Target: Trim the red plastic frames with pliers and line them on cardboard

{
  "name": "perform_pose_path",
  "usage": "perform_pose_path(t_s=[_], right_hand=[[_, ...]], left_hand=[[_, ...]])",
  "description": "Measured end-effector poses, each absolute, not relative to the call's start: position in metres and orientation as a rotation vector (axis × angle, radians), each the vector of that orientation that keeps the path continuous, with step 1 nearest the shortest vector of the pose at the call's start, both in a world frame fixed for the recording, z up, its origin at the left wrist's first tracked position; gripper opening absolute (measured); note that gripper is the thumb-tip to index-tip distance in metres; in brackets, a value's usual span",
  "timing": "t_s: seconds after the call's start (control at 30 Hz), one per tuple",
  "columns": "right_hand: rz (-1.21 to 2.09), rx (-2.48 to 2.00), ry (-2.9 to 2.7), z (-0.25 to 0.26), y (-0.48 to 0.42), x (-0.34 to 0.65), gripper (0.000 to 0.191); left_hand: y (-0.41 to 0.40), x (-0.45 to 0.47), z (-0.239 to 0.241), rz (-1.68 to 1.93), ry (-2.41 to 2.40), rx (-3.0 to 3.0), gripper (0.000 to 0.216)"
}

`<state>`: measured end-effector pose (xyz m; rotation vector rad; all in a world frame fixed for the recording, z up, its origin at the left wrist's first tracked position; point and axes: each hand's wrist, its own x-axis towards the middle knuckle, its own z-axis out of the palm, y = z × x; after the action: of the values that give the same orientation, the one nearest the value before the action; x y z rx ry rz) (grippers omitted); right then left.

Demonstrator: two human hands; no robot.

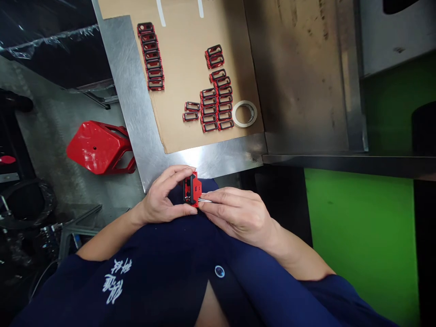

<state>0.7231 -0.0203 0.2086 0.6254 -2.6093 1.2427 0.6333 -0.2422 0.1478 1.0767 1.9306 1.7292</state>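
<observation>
Housing (198, 185), red and black, sits in your left hand (164, 195), pinched at its ends near the surface (221, 153); your right hand (240, 211) grips a slim metal tool (205, 200) at its red side. It looks light and stiff, perhaps slippery; take those ends.

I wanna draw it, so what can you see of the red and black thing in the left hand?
The thing has a red side with little slots, and a black rim. It looks like plastic or painted metal. The left hand pinches it end to end between thumb and fingers, near the table. The right hand holds a thin silvery tool at its red side; the tip is hard to see.
</observation>
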Motion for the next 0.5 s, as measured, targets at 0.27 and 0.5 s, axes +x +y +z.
perform_pose_path(t_s=[0.27,0.5], right_hand=[[1.341,0.087,-2.556,0.199,-0.019,0.728,0.015],[2.172,-1.069,-1.797,0.112,-0.005,0.726,0.043]], left_hand=[[-0.242,0.642,0.141,1.973,1.674,0.715,0.080],[-0.246,0.642,0.135,2.100,1.602,0.551,0.072]])
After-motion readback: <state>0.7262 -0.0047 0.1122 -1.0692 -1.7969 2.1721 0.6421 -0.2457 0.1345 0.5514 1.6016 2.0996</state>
